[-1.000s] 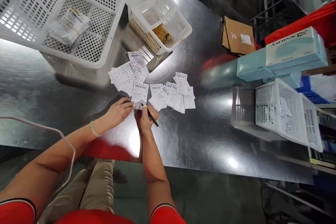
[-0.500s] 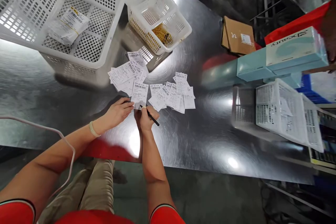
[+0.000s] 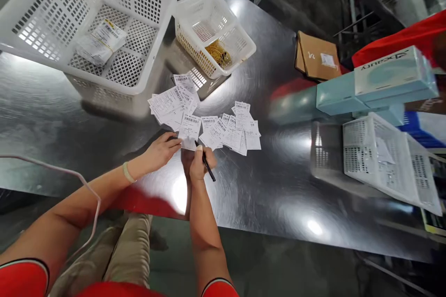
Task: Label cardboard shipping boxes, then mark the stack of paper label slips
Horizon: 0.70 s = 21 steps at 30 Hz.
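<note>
My right hand point(image 3: 202, 162) is closed round a black pen point(image 3: 209, 167), its tip at the lower right part of a printed white slip point(image 3: 190, 129). At that slip's lower left edge lie the fingertips of my left hand point(image 3: 162, 151); something thin and dark shows by its fingers, too small to make out. Overlapping slips point(image 3: 170, 104) are spread above and to the left of the single slip. More slips point(image 3: 232, 132) overlap to its right, on the metal table point(image 3: 265, 181).
A large white basket point(image 3: 139, 86) holding wrapped packets stands at the upper left. Beside it, a smaller basket point(image 3: 240, 58) contains yellow bands. Light-blue boxes point(image 3: 386, 74), a brown carton point(image 3: 318, 58) and a white basket point(image 3: 386, 158) are at the right. A cable point(image 3: 81, 178) crosses my left arm.
The pen and my right hand have shifted slightly right and down over the slip. The whole view has moved a little, so the baskets and slips appear lower and farther right.
</note>
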{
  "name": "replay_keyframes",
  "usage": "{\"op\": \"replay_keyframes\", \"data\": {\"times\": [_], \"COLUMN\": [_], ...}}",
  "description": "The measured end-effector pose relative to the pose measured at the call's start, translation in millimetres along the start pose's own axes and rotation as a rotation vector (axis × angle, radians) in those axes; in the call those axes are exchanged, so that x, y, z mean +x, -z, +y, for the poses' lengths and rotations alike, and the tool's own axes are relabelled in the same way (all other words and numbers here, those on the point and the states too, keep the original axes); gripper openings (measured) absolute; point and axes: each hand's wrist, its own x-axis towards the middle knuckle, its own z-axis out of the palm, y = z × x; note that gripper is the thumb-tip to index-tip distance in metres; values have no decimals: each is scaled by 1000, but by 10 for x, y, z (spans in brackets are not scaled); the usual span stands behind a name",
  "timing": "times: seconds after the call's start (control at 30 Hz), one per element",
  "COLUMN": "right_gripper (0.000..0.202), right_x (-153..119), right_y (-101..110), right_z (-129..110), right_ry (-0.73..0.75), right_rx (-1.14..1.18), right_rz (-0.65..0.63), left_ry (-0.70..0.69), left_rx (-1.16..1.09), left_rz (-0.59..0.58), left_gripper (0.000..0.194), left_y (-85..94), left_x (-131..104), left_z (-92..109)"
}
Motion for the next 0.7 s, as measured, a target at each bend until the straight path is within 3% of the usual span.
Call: {"op": "replay_keyframes", "data": {"times": [0.13, 0.23, 0.3, 0.4, 0.47, 0.53, 0.6, 0.7], "right_gripper": [52, 59, 60, 59, 57, 57, 60, 66], "right_x": [13, 64, 109, 172, 199, 203, 181, 111], "right_y": [14, -1, 7, 32, 40, 39, 36, 35], "right_z": [-4, 62, 127, 205, 226, 224, 207, 158], "right_ry": [173, 210, 197, 196, 209, 202, 152, 4], "right_rx": [-5, -115, -205, -264, -268, -260, -237, -165], "right_rz": [-131, -242, -223, -140, -78, -7, 58, 63], "left_ry": [-37, -7, 94, 272, 313, 277, 208, 122], "left_rx": [55, 37, 38, 108, 133, 140, 152, 155], "left_rz": [-25, 37, 129, 251, 239, 141, 34, -46], "left_gripper": [38, 43, 45, 43, 40, 40, 41, 43], "left_y": [-74, 62, 247, 559, 708, 765, 720, 511], "left_x": [30, 61, 109, 223, 288, 304, 261, 131], "left_z": [90, 40, -134, -565, -827, -938, -844, -418]}}
